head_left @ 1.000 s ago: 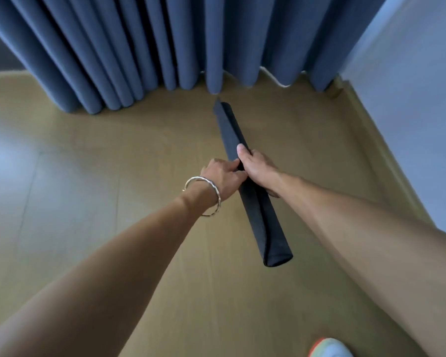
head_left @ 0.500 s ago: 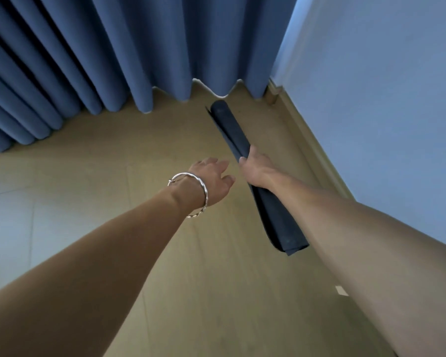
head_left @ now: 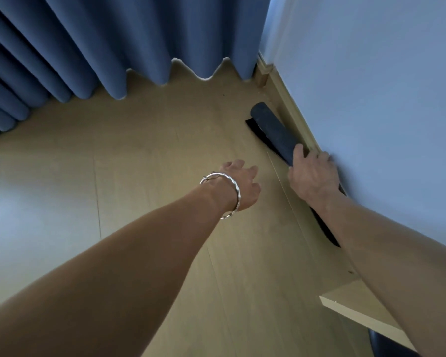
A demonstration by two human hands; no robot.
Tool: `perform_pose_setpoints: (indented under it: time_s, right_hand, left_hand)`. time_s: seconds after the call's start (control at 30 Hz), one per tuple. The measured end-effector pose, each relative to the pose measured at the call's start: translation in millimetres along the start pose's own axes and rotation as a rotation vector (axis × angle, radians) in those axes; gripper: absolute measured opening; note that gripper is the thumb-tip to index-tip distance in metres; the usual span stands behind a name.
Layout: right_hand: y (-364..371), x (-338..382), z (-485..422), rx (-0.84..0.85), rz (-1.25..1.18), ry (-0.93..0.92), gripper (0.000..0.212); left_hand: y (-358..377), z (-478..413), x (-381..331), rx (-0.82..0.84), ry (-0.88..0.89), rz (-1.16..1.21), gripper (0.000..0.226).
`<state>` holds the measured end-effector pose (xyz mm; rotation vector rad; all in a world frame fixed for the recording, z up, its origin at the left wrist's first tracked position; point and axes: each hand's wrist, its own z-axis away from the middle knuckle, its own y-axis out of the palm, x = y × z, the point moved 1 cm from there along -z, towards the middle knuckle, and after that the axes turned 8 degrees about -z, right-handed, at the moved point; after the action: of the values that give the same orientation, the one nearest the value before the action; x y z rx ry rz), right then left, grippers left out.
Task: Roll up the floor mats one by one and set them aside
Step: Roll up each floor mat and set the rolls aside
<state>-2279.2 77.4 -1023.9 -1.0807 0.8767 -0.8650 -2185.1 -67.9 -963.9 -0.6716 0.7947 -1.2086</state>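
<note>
A dark rolled-up floor mat [head_left: 274,131] lies on the wooden floor along the skirting board of the right wall. My right hand [head_left: 312,176] grips it around its middle, fingers curled over the roll against the wall. The near end of the mat [head_left: 326,231] shows below my wrist; the rest is hidden by my forearm. My left hand [head_left: 242,185], wearing a silver bangle, hovers over the bare floor to the left of the mat, fingers loosely apart and holding nothing.
Blue curtains [head_left: 101,47] hang across the back, reaching the floor. A pale wall [head_left: 371,99] with a wooden skirting board [head_left: 291,109] closes the right side. A light wooden board edge [head_left: 350,309] juts in at the lower right.
The rolled mat has moved right, from the open floor to against the wall. My left hand let go of it and drew back; my right hand stays on it.
</note>
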Motion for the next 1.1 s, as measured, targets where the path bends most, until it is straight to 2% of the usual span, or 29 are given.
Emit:
perform_pose_setpoints:
  time_s: [0.17,0.27,0.47,0.6,0.7,0.77,0.83,0.9,1.0,1.1]
  right_hand:
    - [2.9,0.1,-7.8,0.001,-0.102,0.054,0.043]
    - [3.2,-2.2,-6.3,-0.017,-0.039,0.038,0.042]
    - [16.5,-4.0,5.2,-0.003,0.066,-0.001,0.053]
    - [13.8,-3.6,0.0,0.027,0.03,0.022,0.044]
    - [10.7,4.1,-1.2,-0.041,0.049,0.079,0.031]
    - [0.4,17.9,-5.1,-0.092,0.065,0.095,0.034]
    - [-18.4,54.2,-16.0,-0.119,0.037,0.012,0.042]
    - [-32.7,115.5,-23.3,-0.062,-0.079,-0.142,0.045]
    - [-41.9,228.9,-6.8,0.179,-0.328,-0.343,0.051]
    - [-35.0,320.6,29.8,0.432,-0.308,-0.544,0.084]
  left_hand:
    - [5.4,-6.7,-17.4,0.019,0.022,-0.012,0.05]
    - [6.5,-9.0,-14.8,0.015,0.014,-0.024,0.051]
    - [19.8,-2.4,-1.4,0.039,0.016,-0.013,0.054]
    - [29.6,9.6,29.8,0.052,-0.018,0.013,0.056]
    - [36.7,20.7,73.6,0.066,-0.099,0.016,0.06]
    - [45.3,33.6,112.3,0.079,-0.193,0.036,0.066]
    - [57.1,51.9,158.2,0.081,-0.324,0.066,0.078]
    - [75.5,74.4,205.4,0.089,-0.485,0.119,0.093]
    - [109.4,112.0,258.2,0.137,-0.728,0.234,0.116]
    - [134.8,138.7,278.9,0.194,-0.873,0.378,0.118]
